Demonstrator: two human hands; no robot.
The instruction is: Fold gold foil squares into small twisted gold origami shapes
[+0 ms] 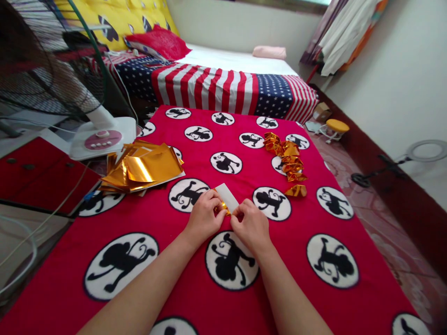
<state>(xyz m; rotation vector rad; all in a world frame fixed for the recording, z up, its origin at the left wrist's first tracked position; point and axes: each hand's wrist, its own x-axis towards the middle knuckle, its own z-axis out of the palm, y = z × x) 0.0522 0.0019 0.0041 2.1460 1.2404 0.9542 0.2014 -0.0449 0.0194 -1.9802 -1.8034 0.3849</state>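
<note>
Between my two hands is a small sheet of gold foil paper (pixel 226 197), its white back facing up and a gold fold along its near edge. My left hand (pixel 208 210) pinches that folded edge with thumb and fingers. At the near right corner, my right hand (pixel 248 220) grips the same paper, fingertips pressed together. A loose stack of gold foil sheets (pixel 146 166) lies to the left. Over on the right, several folded gold foil pieces (pixel 291 160) sit in a row.
The red cloth (pixel 157 223) with monkey prints covers the surface under my hands. A fan (pixel 101 135) stands at the left, beside a red drawer unit (pixel 42 172). Behind is a bed with a striped, starred cover (pixel 209 88). A yellow stool (pixel 337 125) stands on the right floor.
</note>
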